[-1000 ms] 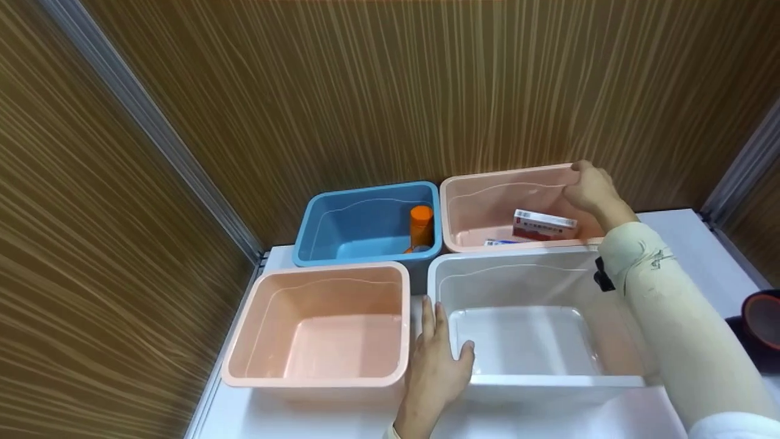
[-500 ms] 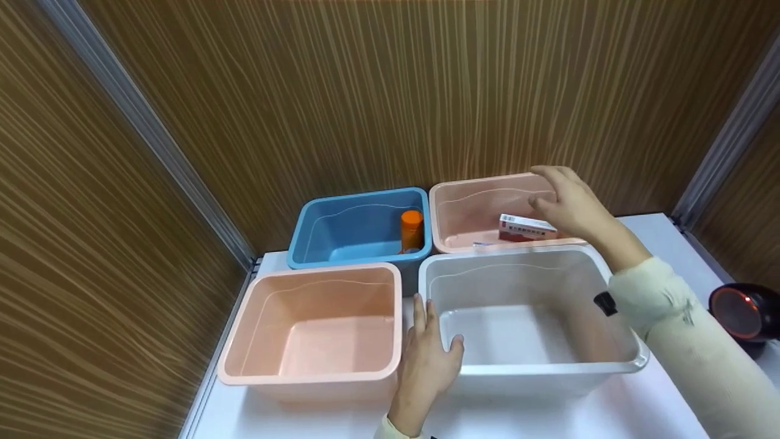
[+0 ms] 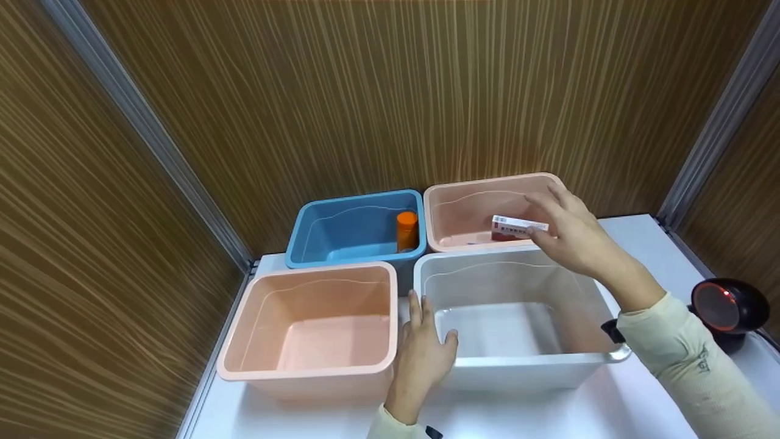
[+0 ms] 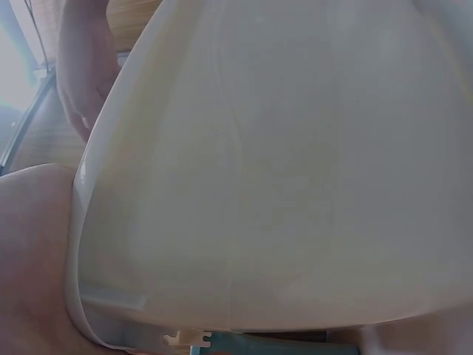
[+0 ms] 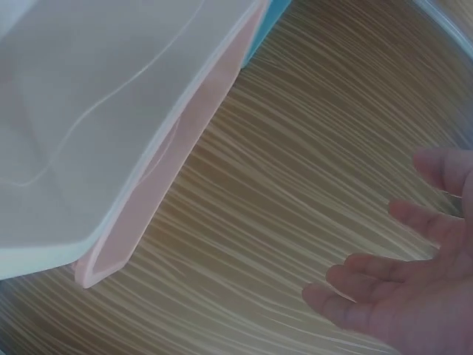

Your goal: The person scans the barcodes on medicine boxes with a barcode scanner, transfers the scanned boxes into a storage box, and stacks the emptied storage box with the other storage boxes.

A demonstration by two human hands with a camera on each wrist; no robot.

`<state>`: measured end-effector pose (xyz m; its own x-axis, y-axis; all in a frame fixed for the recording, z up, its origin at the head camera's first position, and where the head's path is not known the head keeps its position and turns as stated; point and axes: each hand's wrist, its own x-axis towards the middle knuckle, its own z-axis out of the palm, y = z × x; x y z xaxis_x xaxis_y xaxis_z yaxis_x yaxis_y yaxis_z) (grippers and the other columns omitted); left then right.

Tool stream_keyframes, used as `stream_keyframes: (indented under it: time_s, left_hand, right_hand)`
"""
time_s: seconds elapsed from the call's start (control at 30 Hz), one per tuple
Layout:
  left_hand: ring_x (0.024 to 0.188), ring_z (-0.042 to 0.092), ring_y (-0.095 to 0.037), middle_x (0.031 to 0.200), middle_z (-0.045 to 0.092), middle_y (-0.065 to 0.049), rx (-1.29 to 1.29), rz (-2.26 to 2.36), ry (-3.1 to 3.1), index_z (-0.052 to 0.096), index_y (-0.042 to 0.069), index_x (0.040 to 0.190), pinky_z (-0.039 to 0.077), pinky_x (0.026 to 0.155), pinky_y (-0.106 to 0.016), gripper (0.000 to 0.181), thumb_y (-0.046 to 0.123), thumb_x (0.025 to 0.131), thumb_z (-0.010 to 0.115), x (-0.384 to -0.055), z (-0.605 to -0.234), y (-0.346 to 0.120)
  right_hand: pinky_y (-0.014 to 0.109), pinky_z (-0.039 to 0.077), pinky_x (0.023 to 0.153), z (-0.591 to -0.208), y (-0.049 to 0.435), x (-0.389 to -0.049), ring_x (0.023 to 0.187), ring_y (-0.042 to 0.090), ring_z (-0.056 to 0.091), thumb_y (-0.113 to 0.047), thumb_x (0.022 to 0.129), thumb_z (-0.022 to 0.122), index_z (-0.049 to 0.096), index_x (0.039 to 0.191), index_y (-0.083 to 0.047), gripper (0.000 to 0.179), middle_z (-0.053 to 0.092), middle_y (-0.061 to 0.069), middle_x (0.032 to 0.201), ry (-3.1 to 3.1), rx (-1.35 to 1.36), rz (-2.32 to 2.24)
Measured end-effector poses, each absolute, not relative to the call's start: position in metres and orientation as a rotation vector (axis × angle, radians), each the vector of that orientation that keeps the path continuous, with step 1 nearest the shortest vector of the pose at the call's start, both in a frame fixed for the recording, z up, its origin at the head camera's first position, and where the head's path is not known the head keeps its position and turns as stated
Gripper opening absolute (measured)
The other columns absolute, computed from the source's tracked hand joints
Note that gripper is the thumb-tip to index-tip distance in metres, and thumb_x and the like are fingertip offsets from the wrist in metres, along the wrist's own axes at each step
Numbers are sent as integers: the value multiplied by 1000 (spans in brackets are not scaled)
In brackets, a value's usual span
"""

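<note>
My left hand lies at the left wall of the white plastic bin, fingers straight and thumb spread over the rim. That bin's pale wall fills most of the left wrist view. Above the far right part of the white bin hovers my right hand, fingers spread and nothing in them; the right wrist view shows the same loose hand. Behind it stands a pink bin holding a white and red medicine box. My right hand partly hides this bin and overlaps the box's right end.
A blue bin at the back left contains an orange bottle. In front of it is another pink bin. A black scanner-like device stands at the right. Wood-grain panels rise behind.
My right hand has let go of the rear pink bin's rim and moved back toward me, its fingers opening out. My left hand stays at the white bin. The head view has shifted slightly.
</note>
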<state>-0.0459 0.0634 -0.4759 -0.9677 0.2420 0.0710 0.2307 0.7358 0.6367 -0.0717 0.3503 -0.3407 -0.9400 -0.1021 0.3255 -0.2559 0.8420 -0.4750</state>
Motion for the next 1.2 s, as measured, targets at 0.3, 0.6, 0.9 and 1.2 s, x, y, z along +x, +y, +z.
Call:
stream_keyframes:
  time_s: [0.3,0.6,0.9,1.2]
  left_hand:
    - [137,42,-37,169,4,-12,383,1014,2915,26,2,159,42,105,-51,80,38,98,63,-56,-476,65]
    - [138,42,-35,169,3,-11,375,1020,2905,25,3,160,43,104,-50,81,39,98,62,-60,-477,66]
    - [137,42,-38,169,5,-14,392,1024,2916,26,0,159,41,105,-51,80,38,98,62,-61,-477,66]
    - [139,38,-42,168,5,-16,425,1038,2909,25,-1,158,36,109,-53,82,38,97,63,-64,-476,65]
  right_hand:
    - [80,16,102,-353,355,-64,145,55,11,-26,98,66,42,152,-10,61,13,31,162,-2832,273,689]
    - [80,8,104,-364,365,-48,146,55,5,-31,98,65,36,157,-13,68,4,30,164,-2932,219,647]
    - [80,10,102,-385,381,-22,142,61,9,-35,97,68,34,158,-13,74,5,33,162,-2969,173,612]
    - [84,14,97,-425,399,-6,137,66,12,-39,94,70,30,158,-5,82,7,43,156,-3027,58,635]
